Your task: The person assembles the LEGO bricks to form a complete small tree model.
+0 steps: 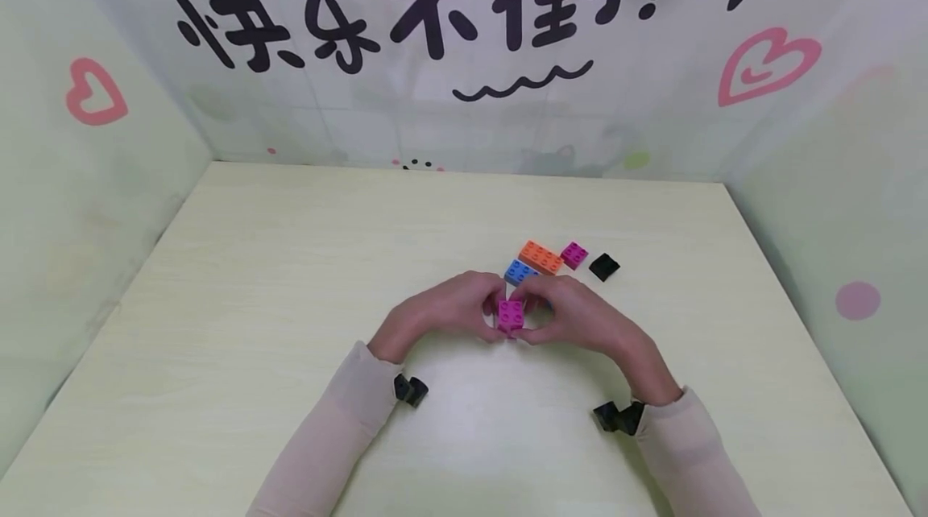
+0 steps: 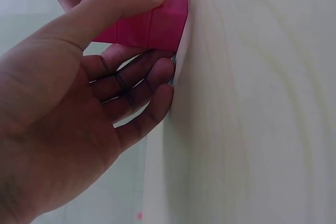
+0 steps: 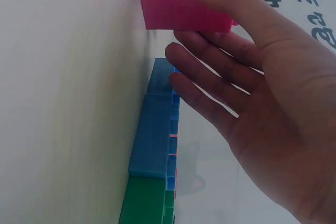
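Observation:
A short stack of bright pink toy bricks [image 1: 511, 314] sits low at the tabletop between the two hands, studs facing up in the head view. My left hand [image 1: 464, 303] pinches it from the left. In the left wrist view its thumb lies along the near side of the pink bricks [image 2: 152, 22], and seams between layers show there. From the right, my right hand [image 1: 569, 312] pinches the same stack between thumb and index finger. The right wrist view has the pink bricks [image 3: 184, 3] at the top, the other fingers spread loosely below them.
Just beyond the hands lie a blue brick [image 1: 518, 271], partly covered by the right hand, and an orange brick [image 1: 540, 257]. To their right are a small magenta brick [image 1: 574, 254] and a dark brick [image 1: 604, 266]. A green brick [image 3: 142, 200] shows in the right wrist view.

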A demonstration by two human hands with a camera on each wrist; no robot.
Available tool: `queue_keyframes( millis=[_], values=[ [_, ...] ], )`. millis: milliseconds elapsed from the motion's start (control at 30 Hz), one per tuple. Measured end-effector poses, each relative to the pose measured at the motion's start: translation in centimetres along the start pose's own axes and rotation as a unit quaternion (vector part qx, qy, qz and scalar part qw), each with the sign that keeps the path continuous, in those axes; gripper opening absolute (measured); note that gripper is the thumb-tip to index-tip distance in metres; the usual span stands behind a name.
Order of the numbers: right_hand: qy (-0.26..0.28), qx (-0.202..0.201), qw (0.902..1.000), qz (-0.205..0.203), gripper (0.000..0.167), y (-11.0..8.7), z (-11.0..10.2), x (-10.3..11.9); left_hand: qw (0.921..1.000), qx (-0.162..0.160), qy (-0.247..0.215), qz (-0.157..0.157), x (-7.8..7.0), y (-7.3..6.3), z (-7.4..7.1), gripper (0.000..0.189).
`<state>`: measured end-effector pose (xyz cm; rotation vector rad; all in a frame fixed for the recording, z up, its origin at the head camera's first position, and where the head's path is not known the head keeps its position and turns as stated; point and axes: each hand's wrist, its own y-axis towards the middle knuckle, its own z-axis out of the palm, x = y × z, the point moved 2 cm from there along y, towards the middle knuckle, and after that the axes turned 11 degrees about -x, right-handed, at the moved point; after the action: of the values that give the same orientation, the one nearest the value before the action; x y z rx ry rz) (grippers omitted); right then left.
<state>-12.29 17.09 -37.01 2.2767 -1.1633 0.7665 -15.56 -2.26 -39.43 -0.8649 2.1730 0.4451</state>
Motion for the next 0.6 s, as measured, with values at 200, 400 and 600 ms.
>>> queue_keyframes(
  millis=[200, 400, 600],
  values=[
    [-0.007, 0.006, 0.9997, 0.023, 0.033, -0.4, -0.1, 0.0, 0.9996, 0.023, -0.015, 0.002, 0.0, 0.0, -0.4, 0.031],
    [-0.016, 0.021, 0.9991, 0.034, 0.032, -0.4, -0.3, 0.1, 0.9994, -0.03, 0.003, -0.015, 0.5, 0.2, -1.9, 0.03],
    [-0.015, 0.016, 0.9994, 0.025, 0.033, -0.5, -0.1, -0.1, 0.9866, -0.112, 0.116, 0.023, 1.0, 2.7, -1.1, 0.038]
  ],
)
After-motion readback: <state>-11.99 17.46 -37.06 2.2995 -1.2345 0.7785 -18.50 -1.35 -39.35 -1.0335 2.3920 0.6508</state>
